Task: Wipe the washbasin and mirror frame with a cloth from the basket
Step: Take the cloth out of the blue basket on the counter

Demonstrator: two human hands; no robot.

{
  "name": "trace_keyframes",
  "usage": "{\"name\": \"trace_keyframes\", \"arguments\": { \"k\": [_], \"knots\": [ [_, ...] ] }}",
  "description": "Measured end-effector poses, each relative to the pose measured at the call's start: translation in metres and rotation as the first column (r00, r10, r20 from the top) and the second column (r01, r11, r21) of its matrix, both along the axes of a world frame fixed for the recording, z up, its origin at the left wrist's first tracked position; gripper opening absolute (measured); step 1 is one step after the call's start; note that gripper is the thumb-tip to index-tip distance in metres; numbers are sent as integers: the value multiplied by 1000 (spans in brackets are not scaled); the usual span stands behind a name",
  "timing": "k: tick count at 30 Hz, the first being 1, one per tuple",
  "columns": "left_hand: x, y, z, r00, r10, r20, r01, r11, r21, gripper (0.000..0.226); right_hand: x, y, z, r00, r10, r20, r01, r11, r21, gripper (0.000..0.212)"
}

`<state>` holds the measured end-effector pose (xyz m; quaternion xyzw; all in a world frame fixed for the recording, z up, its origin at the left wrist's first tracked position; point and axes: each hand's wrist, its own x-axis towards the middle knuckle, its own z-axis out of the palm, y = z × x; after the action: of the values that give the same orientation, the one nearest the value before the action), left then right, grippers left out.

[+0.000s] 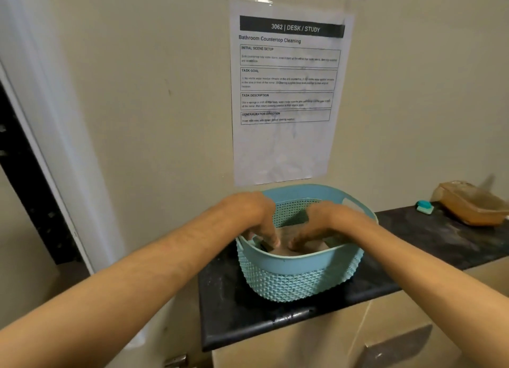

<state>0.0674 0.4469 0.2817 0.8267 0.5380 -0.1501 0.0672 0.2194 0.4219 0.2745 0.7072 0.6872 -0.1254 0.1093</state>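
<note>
A light blue woven plastic basket (300, 279) stands on a black countertop (248, 312) against the wall. Inside it lies a brownish cloth (286, 250), mostly hidden by the rim and my hands. My left hand (256, 216) and my right hand (325, 224) both reach down into the basket, fingertips on the cloth. Whether either hand grips the cloth is not clear. The washbasin and the mirror are not in view.
A printed task sheet (286, 92) is taped to the wall above the basket. At the right of the counter lie a small teal and white sponge (425, 206) and an orange-brown container (471, 202). Cabinet fronts sit below the counter; a white door frame stands at the left.
</note>
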Motion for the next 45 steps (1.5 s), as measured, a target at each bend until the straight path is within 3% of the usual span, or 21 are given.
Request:
{"name": "trace_keyframes", "arguments": {
  "k": [4,9,12,16,20,25,29,35,37,39,41,42,45],
  "knots": [
    [7,5,-10,999,13,-36,-16,995,-103,60,8,8,-2,978,-134,-157,110,983,-150,41],
    [6,4,-11,997,33,67,-30,998,-56,51,13,10,-1,946,-173,-274,146,983,-115,33],
    [0,4,0,989,38,141,-34,999,-31,45,16,1,18,946,-75,-314,77,997,-7,29],
    [-12,-13,17,955,49,293,-81,992,99,79,26,-21,57,957,154,-245,-74,948,308,47],
    [-17,-38,29,820,-15,572,-150,959,241,92,50,-52,92,900,293,-324,-98,858,504,43],
    [-4,-84,54,558,19,830,-203,972,114,71,82,-109,118,763,430,-483,-23,765,643,41],
    [15,-130,52,396,-55,917,-127,985,114,36,108,-159,113,718,465,-518,24,727,686,41],
    [60,-204,4,227,-172,959,-81,977,195,27,144,-236,47,731,421,-537,185,636,749,51],
    [68,-224,-16,221,-173,960,-77,978,194,30,153,-257,9,684,425,-593,239,637,733,51],
    [75,-244,-41,277,-206,938,-78,969,236,31,158,-278,-32,595,394,-700,314,689,654,48],
    [78,-264,-69,281,-162,946,-52,982,183,28,158,-295,-75,509,298,-807,388,758,525,50],
    [77,-271,-84,289,-137,947,-43,987,156,26,156,-302,-95,447,213,-869,436,796,420,50],
    [71,-293,-126,342,-84,936,-32,994,100,24,146,-323,-154,110,-100,-989,467,884,-38,38]
  ]
}}
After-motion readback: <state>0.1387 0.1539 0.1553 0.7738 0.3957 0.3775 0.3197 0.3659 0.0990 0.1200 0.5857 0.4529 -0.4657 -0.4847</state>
